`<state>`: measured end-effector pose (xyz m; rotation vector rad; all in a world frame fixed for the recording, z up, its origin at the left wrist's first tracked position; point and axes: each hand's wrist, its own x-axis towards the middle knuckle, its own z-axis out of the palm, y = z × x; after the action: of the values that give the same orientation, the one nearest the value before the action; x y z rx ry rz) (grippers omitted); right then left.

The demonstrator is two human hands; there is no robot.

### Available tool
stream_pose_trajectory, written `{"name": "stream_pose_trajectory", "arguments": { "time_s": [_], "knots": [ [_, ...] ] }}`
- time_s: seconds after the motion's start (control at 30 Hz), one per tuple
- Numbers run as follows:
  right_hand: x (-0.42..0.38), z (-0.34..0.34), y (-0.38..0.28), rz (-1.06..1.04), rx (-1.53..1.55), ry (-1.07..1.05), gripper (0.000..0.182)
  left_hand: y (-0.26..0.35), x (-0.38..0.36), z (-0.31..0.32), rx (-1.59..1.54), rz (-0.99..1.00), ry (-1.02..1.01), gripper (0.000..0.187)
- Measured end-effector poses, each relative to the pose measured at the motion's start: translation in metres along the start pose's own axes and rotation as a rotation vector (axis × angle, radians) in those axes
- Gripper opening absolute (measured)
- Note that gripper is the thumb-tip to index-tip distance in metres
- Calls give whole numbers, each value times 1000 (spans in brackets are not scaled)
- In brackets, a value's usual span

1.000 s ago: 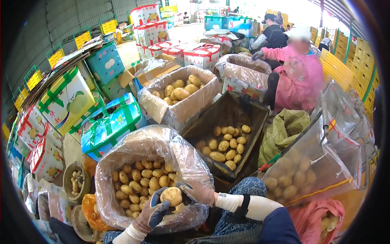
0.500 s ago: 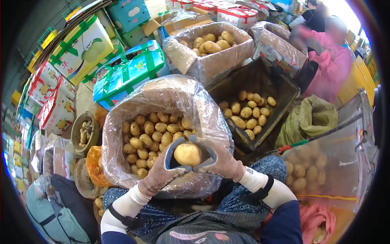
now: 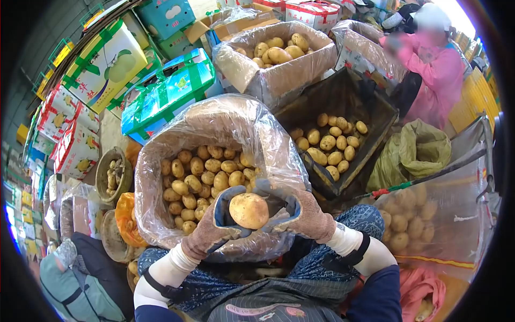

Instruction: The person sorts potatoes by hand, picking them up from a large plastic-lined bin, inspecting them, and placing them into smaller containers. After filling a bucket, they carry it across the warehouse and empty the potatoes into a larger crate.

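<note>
A large pale potato (image 3: pixel 250 211) sits in my left hand (image 3: pixel 215 221), whose gloved fingers are closed around its left side, over the near edge of a plastic-lined box (image 3: pixel 161 140). My right hand (image 3: pixel 306 213), in a matching brown and blue-grey glove, curves around the other side. Its fingers and thumb are apart, and a gap shows between its palm and the potato, with the fingertips close to the potato's upper edge. Many smaller potatoes (image 3: pixel 208 177) lie inside the lined box, partly hidden by my hands.
Beyond stands a carton (image 3: pixel 268 86) of larger potatoes. A dark crate (image 3: pixel 370 153) with potatoes is at right, beside a green sack (image 3: pixel 413 150) and a mesh bag (image 3: pixel 445 225) of potatoes. Taped boxes (image 3: pixel 166 91) rise at left. A person in pink (image 3: pixel 437 70) sits at back right.
My right hand has moved right, away from the potato, and its grip has loosened. The potato has turned and stays in my left hand. The person in pink has raised their arms.
</note>
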<state>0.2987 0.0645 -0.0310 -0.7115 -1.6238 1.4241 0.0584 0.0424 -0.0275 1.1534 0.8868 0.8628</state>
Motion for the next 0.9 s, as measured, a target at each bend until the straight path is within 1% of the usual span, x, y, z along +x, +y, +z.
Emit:
{"name": "stream_pose_trajectory", "arguments": {
  "time_s": [0.03,0.17,0.23,0.27,0.33,0.37,0.4,0.43,0.47,0.53,0.57,0.6,0.63,0.67,0.73,0.77,0.8,0.87,0.9],
  "knots": [
    [0,0,-3,1,-21,16,72,0,0,1,-32,-7,5,94],
    [-2,-3,-12,16,-50,29,70,-1,2,2,-49,-26,0,93],
    [-1,-5,-15,-33,-128,11,68,-2,3,0,73,1,-6,92],
    [-1,-3,-16,-30,-127,9,68,-3,3,0,71,-1,-5,92],
    [-1,1,-18,112,113,73,46,-6,3,2,-43,-19,-21,91],
    [-1,-1,-15,112,118,58,46,-6,4,1,37,12,-26,90],
    [0,-6,-7,138,50,110,34,-4,4,1,119,40,-23,90],
    [2,-8,-1,160,-15,156,24,-1,3,2,114,55,-4,89],
    [7,-6,3,292,-14,207,19,-4,2,-9,273,163,35,88],
    [6,-8,13,-18,-426,188,24,22,-12,-17,-41,123,200,86],
    [10,-4,12,-27,-421,176,24,40,-22,-24,56,176,314,81],
    [14,0,11,-58,-477,131,29,57,-38,-33,152,228,426,76],
    [17,4,11,-89,-532,85,35,72,-56,-38,52,267,520,73],
    [17,5,13,-97,-525,74,35,82,-76,-47,-49,305,614,71],
    [11,6,19,-6,-549,-17,42,78,-126,-90,128,413,803,67],
    [10,8,17,111,-452,-22,39,72,-153,-105,217,392,915,63],
    [9,8,20,108,-440,-44,39,63,-182,-119,306,366,1028,59],
    [6,6,29,-59,-483,2,39,25,-255,-157,465,201,1180,56],
    [3,4,28,-84,-593,15,40,-1,-288,-165,585,110,1312,50]
  ]
}}
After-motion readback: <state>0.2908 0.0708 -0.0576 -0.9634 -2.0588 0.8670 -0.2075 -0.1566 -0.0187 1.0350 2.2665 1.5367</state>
